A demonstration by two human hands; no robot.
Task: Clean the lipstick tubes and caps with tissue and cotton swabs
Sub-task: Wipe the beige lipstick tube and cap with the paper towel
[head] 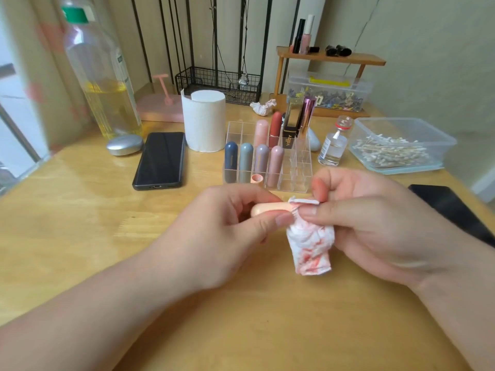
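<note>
Nearest, over the tabletop (80, 236), left hand (222, 231) gripping a peach lipstick tube (270, 208) sideways between thumb and fingers, right hand (369, 223) pinching a red-stained tissue (310, 245) against the tube's right end. Just beyond, a clear organizer (297, 170) with capped lipsticks upright in its compartments and a small peach cap (256, 179) in the near row. Left of that, a tissue roll (205, 121) and a dark phone (160, 159); to the right, a small glass bottle (333, 145) and a tub of cotton swabs (396, 145).

Two hands (214, 236) (375, 223), two crumpled tissues (310, 245) (263, 107)
</note>
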